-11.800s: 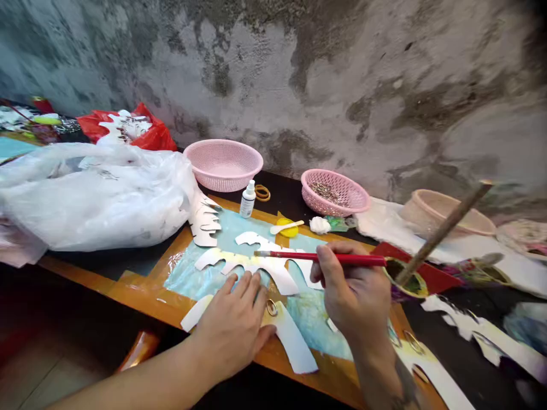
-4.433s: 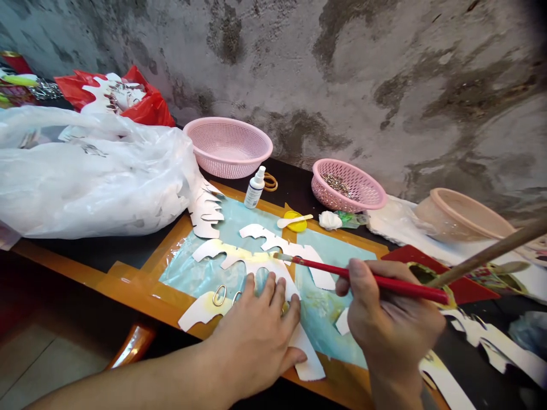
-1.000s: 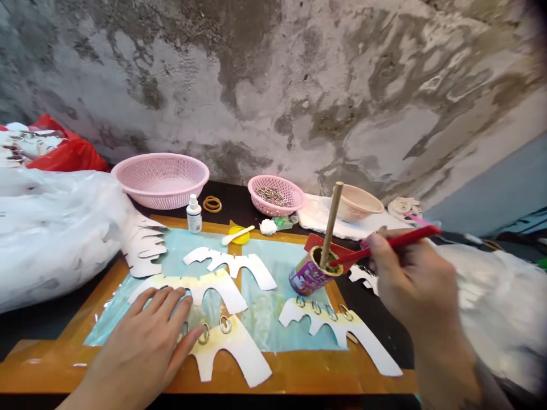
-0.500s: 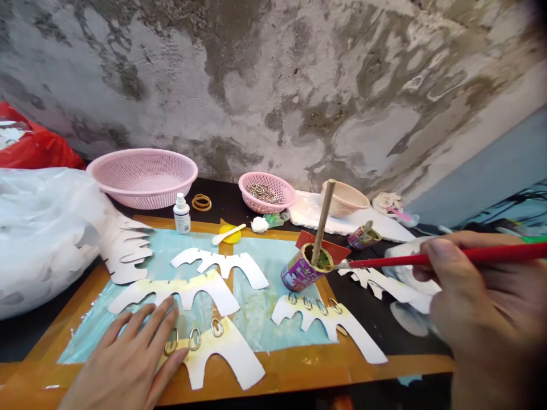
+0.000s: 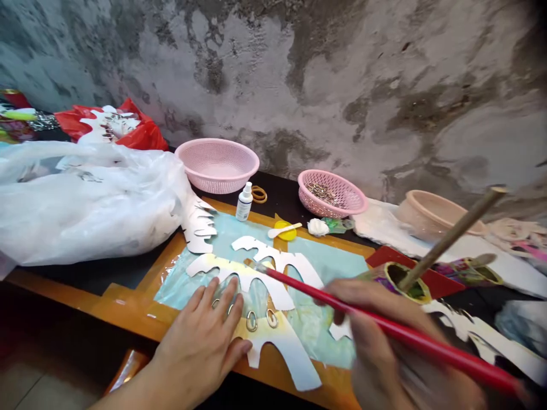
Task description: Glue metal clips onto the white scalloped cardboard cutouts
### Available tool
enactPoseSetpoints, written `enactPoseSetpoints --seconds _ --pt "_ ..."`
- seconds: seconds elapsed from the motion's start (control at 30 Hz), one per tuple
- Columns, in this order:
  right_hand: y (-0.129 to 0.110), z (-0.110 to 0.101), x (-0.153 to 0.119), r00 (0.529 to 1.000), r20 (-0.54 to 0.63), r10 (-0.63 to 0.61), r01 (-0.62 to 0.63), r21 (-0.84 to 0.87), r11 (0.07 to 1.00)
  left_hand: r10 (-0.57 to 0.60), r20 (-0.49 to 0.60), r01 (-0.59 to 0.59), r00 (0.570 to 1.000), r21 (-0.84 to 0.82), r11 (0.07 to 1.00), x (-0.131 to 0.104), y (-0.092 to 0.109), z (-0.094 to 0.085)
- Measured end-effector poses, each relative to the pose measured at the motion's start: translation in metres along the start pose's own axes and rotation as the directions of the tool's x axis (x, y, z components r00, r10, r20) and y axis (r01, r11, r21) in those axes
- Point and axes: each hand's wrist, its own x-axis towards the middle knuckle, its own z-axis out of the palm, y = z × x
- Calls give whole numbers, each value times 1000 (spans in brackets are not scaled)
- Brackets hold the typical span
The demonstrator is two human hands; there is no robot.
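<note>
Head cam: L hand (image 5: 200,341) flat, fingers spread on white paper cutout (image 5: 277,347) w/ rings; R hand (image 5: 384,353) grips red paintbrush (image 5: 384,327), tip on upper cutout (image 5: 239,273).

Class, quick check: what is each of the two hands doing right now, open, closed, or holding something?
Left hand: open, flat, fingers spread, pressing on the white paper cut-out.
Right hand: closed on the red brush, tip at a cut-out.

Two pink baskets (image 5: 217,164) (image 5: 332,193), glue bottle (image 5: 244,201), plastic bag (image 5: 85,199).
</note>
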Motion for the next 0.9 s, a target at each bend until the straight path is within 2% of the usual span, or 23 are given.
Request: enactPoseSetpoints --seconds 0.13,0.27,0.43,0.57,0.7,0.83,0.9 --pt "12 38 10 976 220 2 -11 42 999 3 24 -2 1000 -37 999 -2 -1 1" --pt "22 53 13 937 348 -3 3 -1 1000 9 48 -6 999 -76 997 -2 -3 2" --pt "23 50 12 975 220 -16 31 -65 997 -15 63 22 998 -106 994 0 -4 2" --pt "22 51 11 946 323 -33 43 -24 999 -12 46 17 999 -98 995 2 -4 2" --pt "24 52 13 977 214 -27 41 -61 997 1 48 3 999 -86 996 2 -5 1" --pt "26 53 17 946 321 -43 64 -55 996 -1 35 3 999 -73 997 1 -4 1" --pt "26 52 18 964 264 -30 59 -102 993 4 20 -2 1000 -64 998 1 -4 1"
